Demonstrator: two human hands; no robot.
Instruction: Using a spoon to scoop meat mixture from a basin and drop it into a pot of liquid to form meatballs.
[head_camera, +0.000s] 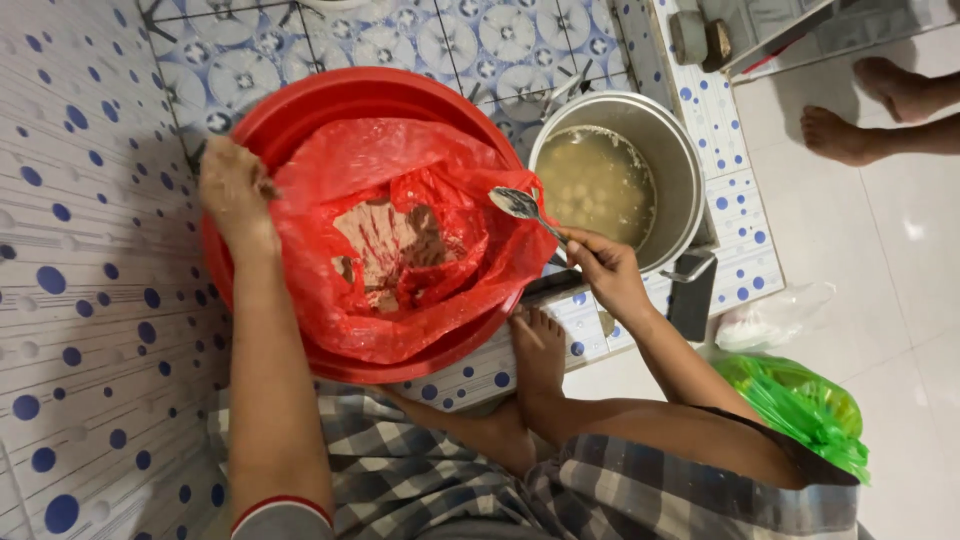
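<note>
A red plastic bag lies open inside a round red basin. Brown paste sits in the bottom of the bag. My left hand grips the bag's left edge at the basin rim. My right hand holds a metal spoon over the bag's right side, its bowl smeared. Right of the basin stands a steel pot filled with cloudy liquid and pale round balls.
The basin and pot rest on a tiled ledge with blue dots. My foot presses against the basin's front. A green bag and a clear bag lie on the floor. Another person's bare feet stand at top right.
</note>
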